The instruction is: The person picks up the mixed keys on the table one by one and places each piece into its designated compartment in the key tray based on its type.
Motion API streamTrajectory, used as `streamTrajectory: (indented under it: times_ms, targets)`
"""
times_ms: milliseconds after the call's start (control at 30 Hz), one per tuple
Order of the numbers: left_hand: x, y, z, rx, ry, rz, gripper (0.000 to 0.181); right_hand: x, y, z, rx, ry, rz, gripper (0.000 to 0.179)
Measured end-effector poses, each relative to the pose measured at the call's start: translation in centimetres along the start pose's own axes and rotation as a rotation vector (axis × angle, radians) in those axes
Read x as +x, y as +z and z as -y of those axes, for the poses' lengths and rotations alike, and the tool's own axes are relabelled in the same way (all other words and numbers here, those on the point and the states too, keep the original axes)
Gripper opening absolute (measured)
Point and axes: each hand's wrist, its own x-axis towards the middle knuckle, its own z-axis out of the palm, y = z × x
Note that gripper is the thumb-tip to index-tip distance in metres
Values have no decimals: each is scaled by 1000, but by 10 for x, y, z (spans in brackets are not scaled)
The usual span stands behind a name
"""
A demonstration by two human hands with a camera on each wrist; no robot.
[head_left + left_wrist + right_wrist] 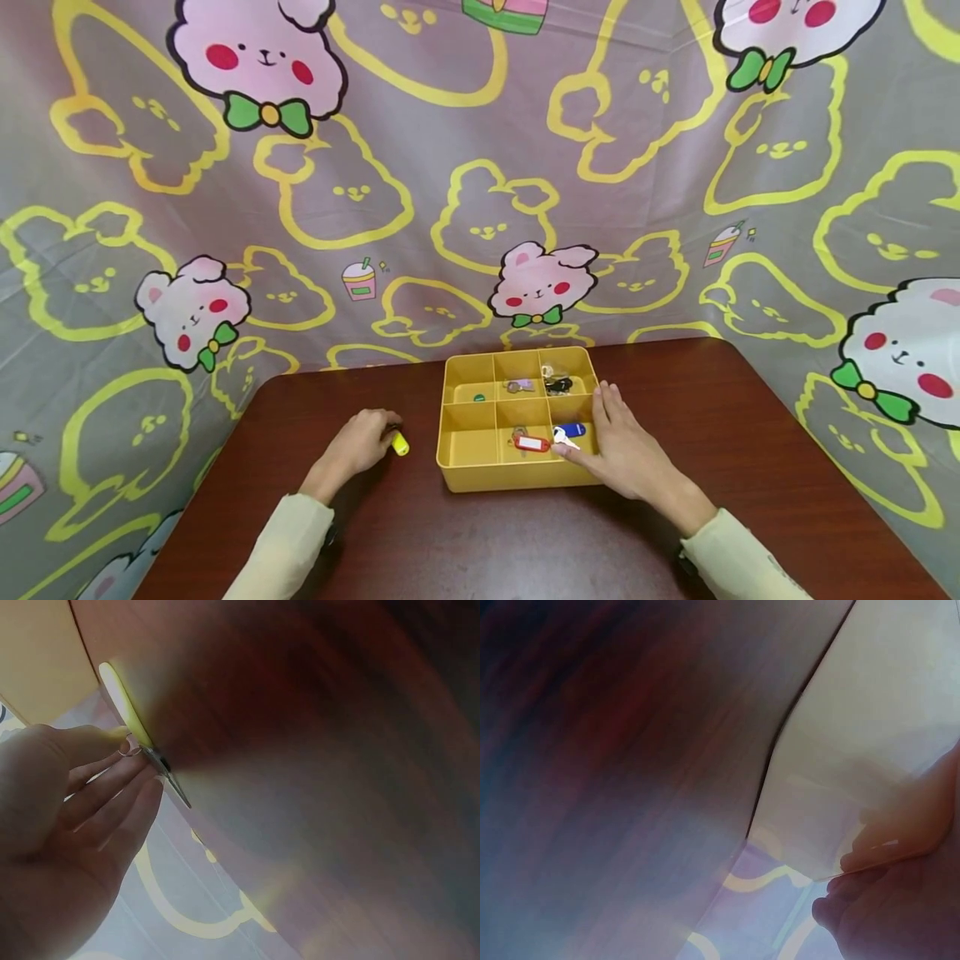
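My left hand is at the table left of the yellow divided box. Its thumb and fingers pinch a yellow key tag by the ring end; in the left wrist view a metal key hangs from the ring beside the tag. My right hand rests against the box's right side with straight fingers, its thumb over the front right compartment. In that compartment lie a blue key tag and a key. A red key tag lies in the front middle one.
The back compartments hold a green item, a pale purple tag with a ring, and a black item beside clear plastic. The brown table ends at a patterned curtain.
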Motion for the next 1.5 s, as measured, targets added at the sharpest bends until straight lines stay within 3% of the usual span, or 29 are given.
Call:
streamTrajectory:
  times_ms: [133, 433, 667, 1067, 1500]
  targets:
    - [-2, 2, 0, 29, 28, -8, 11, -1, 1, 1, -1, -9, -10, 122]
    - [-3, 2, 0, 69, 38, 0, 22, -1, 2, 1, -1, -13, -8, 122]
    - [0, 3, 2, 125, 73, -46, 24, 0, 0, 2, -2, -6, -4, 123]
    - [0, 3, 0, 128, 71, -86, 27, 1, 1, 1, -6, -15, -7, 122]
    - [6, 2, -5, 154, 69, -60, 37, 0, 1, 1, 0, -11, -8, 121]
